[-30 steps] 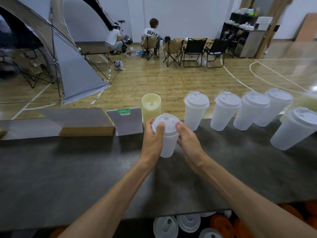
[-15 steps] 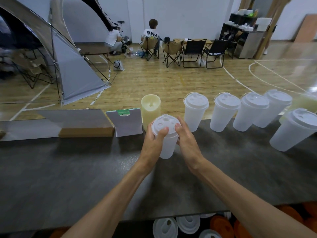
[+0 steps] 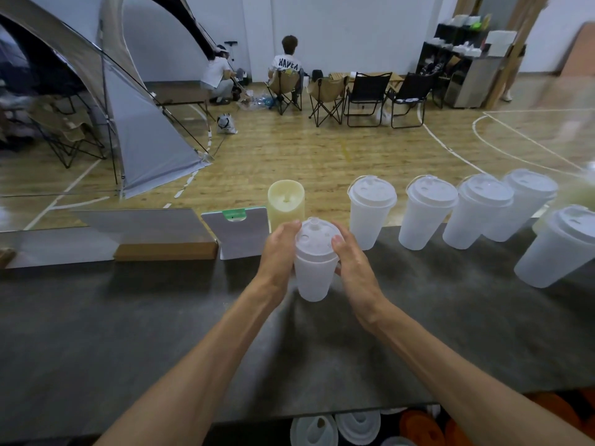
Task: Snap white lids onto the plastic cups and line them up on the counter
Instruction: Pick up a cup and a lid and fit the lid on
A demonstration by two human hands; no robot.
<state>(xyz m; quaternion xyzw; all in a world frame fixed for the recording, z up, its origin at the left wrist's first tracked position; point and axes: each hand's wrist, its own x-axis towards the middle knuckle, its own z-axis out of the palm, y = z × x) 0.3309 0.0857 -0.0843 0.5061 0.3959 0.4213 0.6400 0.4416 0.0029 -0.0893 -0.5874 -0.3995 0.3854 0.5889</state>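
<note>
A frosted plastic cup (image 3: 314,278) stands on the dark counter (image 3: 128,333) with a white lid (image 3: 317,238) on top. My left hand (image 3: 278,252) grips its left side near the rim and my right hand (image 3: 349,255) grips its right side, thumb at the lid's edge. Several lidded cups stand in a row along the counter's far edge to the right, from the nearest (image 3: 370,210) to one at the far right (image 3: 557,246).
A pale yellow candle (image 3: 286,201) stands just behind the held cup. A grey stand (image 3: 240,233) and a flat box (image 3: 164,251) sit to the left. Loose white lids (image 3: 357,428) and orange items lie below the counter's near edge.
My left thumb has come off the lid top and both hands now sit lower around the cup's rim. The cup stays in the same place.
</note>
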